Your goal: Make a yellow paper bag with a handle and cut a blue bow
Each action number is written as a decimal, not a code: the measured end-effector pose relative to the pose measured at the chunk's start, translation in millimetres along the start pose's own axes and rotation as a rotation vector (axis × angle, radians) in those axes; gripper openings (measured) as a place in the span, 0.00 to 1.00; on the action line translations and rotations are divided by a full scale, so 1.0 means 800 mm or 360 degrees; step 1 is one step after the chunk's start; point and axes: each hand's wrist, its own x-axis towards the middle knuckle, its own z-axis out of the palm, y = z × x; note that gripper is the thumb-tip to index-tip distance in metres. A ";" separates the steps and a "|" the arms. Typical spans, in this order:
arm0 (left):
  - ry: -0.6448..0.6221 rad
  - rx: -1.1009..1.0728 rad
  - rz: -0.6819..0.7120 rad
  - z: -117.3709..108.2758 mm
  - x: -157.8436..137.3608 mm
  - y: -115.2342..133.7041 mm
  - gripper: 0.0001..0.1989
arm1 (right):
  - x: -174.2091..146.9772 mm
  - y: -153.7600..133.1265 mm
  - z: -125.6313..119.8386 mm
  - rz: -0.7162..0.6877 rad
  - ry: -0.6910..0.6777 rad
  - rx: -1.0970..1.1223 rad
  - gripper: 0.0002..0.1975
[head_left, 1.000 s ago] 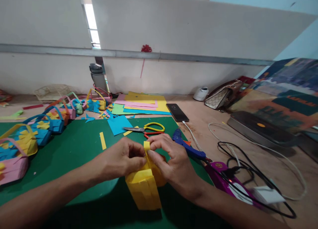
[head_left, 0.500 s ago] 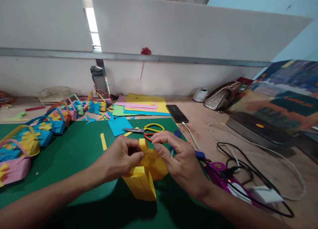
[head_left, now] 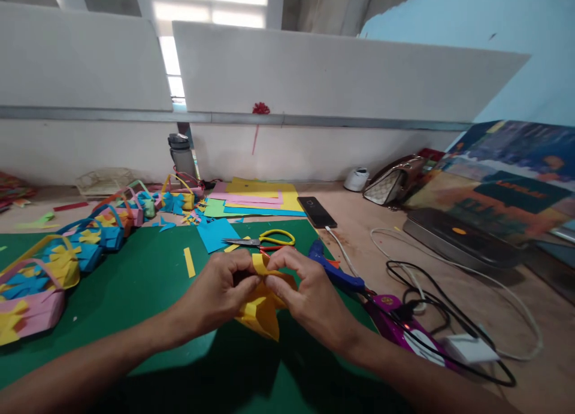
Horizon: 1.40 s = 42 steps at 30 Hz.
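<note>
Paper basket (head_left: 259, 318), yellow, creased, angular, is over green mat (head_left: 135, 288) between left hand (head_left: 220, 285) and right hand (head_left: 309, 291), both angled inward, thumbs and fingers pinching it by the curved top strip (head_left: 259, 262).

The brown tabletop (head_left: 350, 213) carries a green mat (head_left: 135, 282); beyond the mat lie coloured sheets (head_left: 258, 199), right of it a dark case (head_left: 462, 240).

left hand (head_left: 224, 285), right hand (head_left: 309, 291), forearms (head_left: 121, 353), all bare
</note>
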 end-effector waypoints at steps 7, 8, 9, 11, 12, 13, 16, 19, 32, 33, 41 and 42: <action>0.0132 0.0115 0.0124 0.004 -0.002 -0.003 0.08 | -0.003 -0.001 -0.002 -0.0187 0.0064 -0.0049 0.10; 0.0142 0.0138 0.0150 0.004 -0.003 -0.003 0.08 | -0.003 -0.001 -0.003 -0.0200 0.0052 -0.0056 0.11; 0.0154 0.0161 0.0174 0.004 -0.003 -0.003 0.08 | -0.003 -0.001 -0.003 -0.0206 0.0044 -0.0068 0.11; 0.0180 0.0177 0.0213 0.004 -0.003 -0.002 0.09 | -0.004 -0.002 -0.004 -0.0205 0.0056 -0.0108 0.10; 0.0192 0.0163 0.0226 0.003 -0.003 -0.002 0.09 | -0.004 -0.003 -0.004 -0.0198 0.0070 -0.0134 0.10; 0.0208 0.0139 0.0232 0.003 -0.003 -0.001 0.09 | -0.004 -0.004 -0.005 -0.0185 0.0079 -0.0164 0.10; 0.0266 0.0086 0.0229 0.004 -0.003 0.001 0.09 | -0.002 -0.006 -0.004 -0.0146 0.0058 -0.0244 0.10; 0.0297 0.0084 0.0206 0.006 -0.004 0.000 0.09 | -0.001 -0.006 -0.003 -0.0164 0.0040 -0.0268 0.11; 0.0288 0.0011 0.0139 0.011 -0.005 -0.001 0.08 | -0.003 -0.007 -0.006 -0.0118 0.0008 -0.0242 0.09; 0.0280 -0.0029 0.0117 0.011 -0.005 -0.001 0.08 | -0.003 -0.006 -0.006 -0.0109 0.0012 -0.0244 0.09; 0.0227 -0.0389 -0.0093 0.011 -0.002 -0.001 0.08 | -0.004 -0.006 -0.006 -0.0135 0.0032 -0.0272 0.09; 0.0188 -0.0459 -0.0135 0.012 -0.002 -0.002 0.09 | -0.004 -0.007 -0.006 -0.0157 0.0042 -0.0307 0.09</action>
